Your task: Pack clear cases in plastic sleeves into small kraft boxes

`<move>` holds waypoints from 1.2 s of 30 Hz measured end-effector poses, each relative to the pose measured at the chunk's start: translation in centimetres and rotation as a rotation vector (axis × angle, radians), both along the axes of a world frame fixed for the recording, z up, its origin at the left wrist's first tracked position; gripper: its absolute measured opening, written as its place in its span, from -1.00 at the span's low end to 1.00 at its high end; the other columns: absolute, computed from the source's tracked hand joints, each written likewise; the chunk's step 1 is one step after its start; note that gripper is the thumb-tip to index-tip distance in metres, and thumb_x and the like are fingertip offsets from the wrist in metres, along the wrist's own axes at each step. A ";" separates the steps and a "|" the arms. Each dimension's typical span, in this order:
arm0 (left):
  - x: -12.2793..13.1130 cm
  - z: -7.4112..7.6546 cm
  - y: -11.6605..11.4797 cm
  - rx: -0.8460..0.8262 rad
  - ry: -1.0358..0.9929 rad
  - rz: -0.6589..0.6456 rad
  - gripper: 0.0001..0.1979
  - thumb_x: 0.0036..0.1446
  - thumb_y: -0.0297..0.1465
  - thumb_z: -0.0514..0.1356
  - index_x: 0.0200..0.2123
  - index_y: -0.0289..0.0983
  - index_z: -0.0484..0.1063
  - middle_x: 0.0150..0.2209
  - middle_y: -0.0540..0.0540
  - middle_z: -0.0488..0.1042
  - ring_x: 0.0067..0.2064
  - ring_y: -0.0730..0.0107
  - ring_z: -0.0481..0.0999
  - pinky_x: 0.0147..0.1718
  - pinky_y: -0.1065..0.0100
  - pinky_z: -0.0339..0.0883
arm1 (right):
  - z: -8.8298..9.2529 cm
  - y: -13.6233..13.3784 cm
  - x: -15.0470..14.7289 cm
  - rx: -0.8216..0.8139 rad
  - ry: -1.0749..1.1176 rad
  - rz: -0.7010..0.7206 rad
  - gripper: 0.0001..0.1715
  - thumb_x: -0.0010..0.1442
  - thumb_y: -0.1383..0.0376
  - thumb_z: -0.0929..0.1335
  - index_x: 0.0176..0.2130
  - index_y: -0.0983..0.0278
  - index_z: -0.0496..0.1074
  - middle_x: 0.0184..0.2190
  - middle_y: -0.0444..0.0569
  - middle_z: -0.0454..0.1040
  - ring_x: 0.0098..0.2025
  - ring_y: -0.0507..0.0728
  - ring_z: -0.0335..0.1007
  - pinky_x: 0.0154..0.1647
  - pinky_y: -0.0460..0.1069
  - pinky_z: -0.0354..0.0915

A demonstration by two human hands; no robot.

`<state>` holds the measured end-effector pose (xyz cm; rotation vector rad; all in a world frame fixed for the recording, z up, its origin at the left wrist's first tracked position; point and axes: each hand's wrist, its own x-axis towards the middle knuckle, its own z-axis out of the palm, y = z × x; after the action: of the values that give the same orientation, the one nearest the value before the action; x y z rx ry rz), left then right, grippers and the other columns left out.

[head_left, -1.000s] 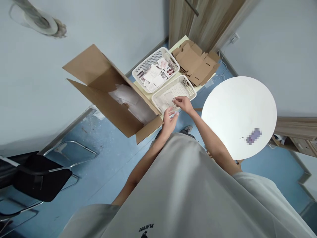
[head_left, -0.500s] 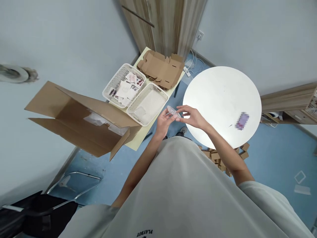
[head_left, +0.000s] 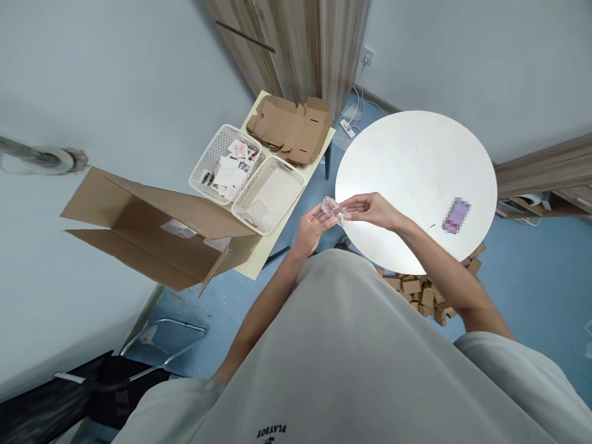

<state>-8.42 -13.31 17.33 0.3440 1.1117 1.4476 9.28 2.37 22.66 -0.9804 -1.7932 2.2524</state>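
Observation:
Between my two hands is a small clear plastic piece point(head_left: 332, 208), shiny and see-through; its exact kind I cannot make out. My left hand point(head_left: 312, 230) grips it from the left, fingers curled toward it. From the right, my right hand point(head_left: 374, 210) pinches its other end with thumb and fingertips. Both hands are in front of my body, over the gap between the yellow table point(head_left: 253, 264) and the white round table point(head_left: 416, 166). Nearest on the left is a white basket point(head_left: 296, 192) with translucent pieces at its bottom.
Another white basket point(head_left: 197, 179) holds cards and paper packets. Flattened cardboard boxes point(head_left: 289, 129) lie stacked behind it. A large open carton point(head_left: 152, 253) stands left. A blurred purple object point(head_left: 457, 215) rests on the round table. Small brown boxes point(head_left: 425, 296) pile below. A chair point(head_left: 111, 382) stands lower left.
My hands have shifted slightly right with the clear piece, which is now turned and stretched between them. My right hand's fingers have come closer together on it. The view has swung a little.

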 end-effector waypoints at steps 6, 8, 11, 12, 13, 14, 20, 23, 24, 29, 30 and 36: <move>-1.7 1.8 -0.7 0.094 -0.165 -0.122 -0.12 -0.11 -0.32 0.69 0.33 -0.14 0.60 0.40 -0.27 0.57 0.60 -0.32 0.34 0.63 -0.27 0.14 | 2.4 2.4 -0.1 0.067 -0.018 -0.067 -0.30 0.30 -0.27 0.58 -0.02 0.28 0.74 -0.07 0.12 0.80 -0.10 0.22 0.78 -0.16 0.03 0.70; -2.0 2.2 -0.7 0.098 -0.178 -0.138 -0.09 -0.12 -0.39 0.67 0.36 -0.12 0.57 0.44 -0.26 0.54 0.65 -0.33 0.24 0.64 -0.27 0.10 | 2.4 2.5 -0.6 0.098 -0.029 -0.128 -0.24 0.35 -0.34 0.52 -0.04 0.29 0.71 -0.09 0.14 0.79 -0.18 0.18 0.77 -0.28 -0.01 0.66; -1.7 2.6 -0.5 0.081 -0.201 -0.129 -0.29 0.02 -0.36 0.61 0.27 -0.16 0.62 0.44 -0.22 0.55 0.63 -0.31 0.30 0.64 -0.24 0.12 | 1.8 2.1 -1.5 0.110 -0.032 -0.151 -0.18 0.32 -0.41 0.50 -0.06 0.28 0.67 -0.15 0.13 0.78 -0.27 0.15 0.74 -0.37 -0.03 0.63; -1.5 2.7 -0.4 0.065 -0.211 -0.121 -0.39 0.11 -0.32 0.58 0.24 -0.18 0.64 0.42 -0.22 0.57 0.61 -0.29 0.35 0.64 -0.24 0.15 | 1.5 1.9 -1.7 0.107 -0.031 -0.151 -0.17 0.31 -0.43 0.50 -0.07 0.28 0.67 -0.17 0.12 0.78 -0.30 0.14 0.73 -0.39 -0.03 0.63; -1.3 2.7 -0.3 0.044 -0.219 -0.111 -0.48 0.20 -0.29 0.53 0.22 -0.19 0.64 0.39 -0.21 0.60 0.58 -0.26 0.40 0.63 -0.23 0.18 | 1.3 1.8 -2.0 0.104 -0.029 -0.151 -0.15 0.29 -0.44 0.50 -0.07 0.27 0.66 -0.19 0.11 0.77 -0.32 0.14 0.71 -0.40 -0.03 0.62; -1.1 2.8 -0.2 0.023 -0.226 -0.101 -0.54 0.28 -0.27 0.48 0.21 -0.20 0.64 0.37 -0.21 0.62 0.56 -0.24 0.44 0.62 -0.23 0.20 | 1.2 1.6 -2.1 0.102 -0.028 -0.151 -0.14 0.28 -0.45 0.50 -0.07 0.27 0.65 -0.21 0.10 0.77 -0.32 0.14 0.70 -0.40 -0.03 0.62; -0.8 2.8 0.1 -0.062 -0.217 -0.028 -0.62 0.48 -0.24 0.33 0.27 -0.20 0.58 0.37 -0.22 0.62 0.51 -0.18 0.51 0.56 -0.24 0.30 | 0.0 1.2 -2.0 0.087 -0.041 -0.202 -0.10 0.17 -0.48 0.56 -0.05 0.24 0.62 -0.12 0.07 0.73 -0.20 0.16 0.71 -0.24 0.01 0.70; -0.9 2.2 0.5 -0.060 -0.166 -0.020 -0.63 0.48 -0.18 0.34 0.25 -0.16 0.60 0.40 -0.20 0.59 0.53 -0.16 0.48 0.55 -0.23 0.34 | -1.2 0.1 -1.4 0.035 -0.069 -0.226 -0.12 0.07 -0.45 0.63 -0.13 0.23 0.62 -0.12 0.07 0.72 -0.19 0.18 0.72 -0.12 0.08 0.74; -0.9 1.9 0.7 -0.054 -0.146 -0.018 -0.63 0.48 -0.16 0.35 0.24 -0.15 0.60 0.40 -0.19 0.59 0.54 -0.15 0.47 0.55 -0.21 0.34 | -1.6 -0.5 -1.2 0.013 -0.076 -0.228 -0.13 0.03 -0.44 0.65 -0.15 0.22 0.63 -0.15 0.06 0.72 -0.19 0.19 0.72 -0.09 0.10 0.74; -0.3 -0.2 1.8 -0.103 -0.091 -0.002 -0.61 0.47 -0.16 0.34 0.26 -0.13 0.60 0.40 -0.16 0.60 0.56 -0.04 0.43 0.56 -0.11 0.32 | -4.5 -2.0 -0.1 -0.050 -0.066 -0.325 -0.20 -0.03 -0.35 0.71 -0.16 0.19 0.63 -0.18 0.01 0.75 -0.13 0.20 0.74 0.00 0.12 0.73; -0.2 -0.6 2.0 -0.136 -0.077 0.008 -0.59 0.46 -0.18 0.34 0.29 -0.13 0.59 0.42 -0.15 0.58 0.57 -0.03 0.42 0.56 -0.09 0.31 | -5.5 -1.8 0.2 -0.059 -0.074 -0.355 -0.23 0.00 -0.32 0.70 -0.16 0.19 0.63 -0.17 0.01 0.75 -0.11 0.20 0.74 0.00 0.11 0.72; -0.8 -2.6 1.2 -0.265 0.029 0.064 -0.47 0.43 -0.14 0.36 0.39 -0.11 0.52 0.56 -0.21 0.41 0.64 -0.05 0.30 0.59 -0.07 0.23 | -14.3 1.8 2.6 -0.075 -0.312 -0.515 -0.59 0.22 0.03 0.66 -0.23 0.26 0.59 -0.19 0.02 0.73 -0.22 0.04 0.64 -0.07 -0.04 0.59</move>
<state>-9.23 -12.06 14.76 0.1434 1.3305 1.3332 11.86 4.20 8.39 -1.6589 -1.3359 1.9307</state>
